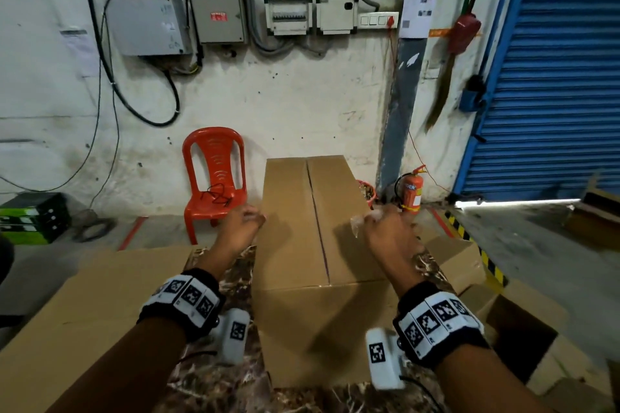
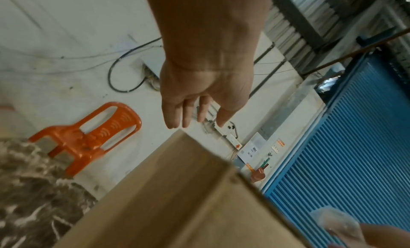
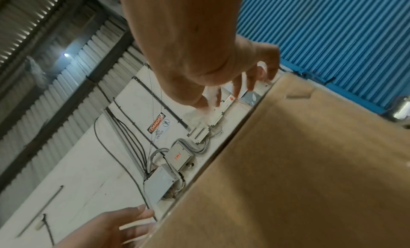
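One closed cardboard box stands lengthwise in the middle of the marble-patterned tabletop. It runs from the near edge towards the far edge, and its two top flaps meet in a single seam down the centre.

The left hand hovers at the left top edge of the box. Its fingers are straight and relaxed, and they grip nothing that the wrist view shows. The right hand is over the right top edge. Its fingertips are pinched on one crumpled piece of clear plastic, possibly tape, though the blur makes that hard to settle. The piece is raised just above the right flap.

One flattened cardboard sheet lies over the left edge of the tabletop. At the right edge there are more cardboard pieces, overlapping too much to count.

Beyond the far edge stands one red plastic chair with a thin black cord on its seat. One red fire extinguisher stands on the floor against the wall. Four electrical enclosures hang in a row on that wall, and one blue roller shutter fills the right side.
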Demonstrator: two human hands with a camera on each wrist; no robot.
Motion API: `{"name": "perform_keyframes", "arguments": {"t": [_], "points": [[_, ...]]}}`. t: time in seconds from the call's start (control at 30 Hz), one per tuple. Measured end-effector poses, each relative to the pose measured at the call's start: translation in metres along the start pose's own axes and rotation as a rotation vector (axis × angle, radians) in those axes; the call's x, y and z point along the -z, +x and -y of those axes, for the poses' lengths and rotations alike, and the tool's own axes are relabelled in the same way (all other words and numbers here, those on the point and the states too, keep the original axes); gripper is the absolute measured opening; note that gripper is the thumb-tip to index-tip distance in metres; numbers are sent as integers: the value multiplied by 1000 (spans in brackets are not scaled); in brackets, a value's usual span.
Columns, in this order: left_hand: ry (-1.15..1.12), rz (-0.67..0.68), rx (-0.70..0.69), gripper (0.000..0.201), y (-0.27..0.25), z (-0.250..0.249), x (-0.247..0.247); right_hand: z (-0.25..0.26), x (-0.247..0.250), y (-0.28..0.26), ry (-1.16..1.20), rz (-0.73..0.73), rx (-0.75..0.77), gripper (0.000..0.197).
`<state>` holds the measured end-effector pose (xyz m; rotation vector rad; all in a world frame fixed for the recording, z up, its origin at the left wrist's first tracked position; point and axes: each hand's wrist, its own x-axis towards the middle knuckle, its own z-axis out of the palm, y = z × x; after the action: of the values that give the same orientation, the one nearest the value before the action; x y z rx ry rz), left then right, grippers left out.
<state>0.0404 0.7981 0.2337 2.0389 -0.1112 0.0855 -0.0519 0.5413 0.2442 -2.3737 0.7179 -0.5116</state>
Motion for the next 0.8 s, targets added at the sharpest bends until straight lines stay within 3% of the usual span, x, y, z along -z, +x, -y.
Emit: {"name": "perform_keyframes", "arguments": {"t": [0.13,0.2,0.33,0.47,0.57,0.67,0.8], "points": [[-272,289,334,45,26,35,-20,4,-32,-3,-94,146,-13,45],[-334,323,423,47,27,39,-27,1,-42,-6,-89,130,24,43],[-409,280,446,26,4,23,-33,-6,-25,14,-73,163,155,41],[-362,371,560,31,-48,18,-45,-3,13,55,-138,260,358,36],[-333,386,562,45,-75,22,-64,-5,21,72,-189,383,415,33],[-340,312,513,35,-81,15,-73,-10,5,79,-322,448,450,35],[-301,231,440,31,-75,10,-71,-4,-10,67,-280,379,398,26]]}}
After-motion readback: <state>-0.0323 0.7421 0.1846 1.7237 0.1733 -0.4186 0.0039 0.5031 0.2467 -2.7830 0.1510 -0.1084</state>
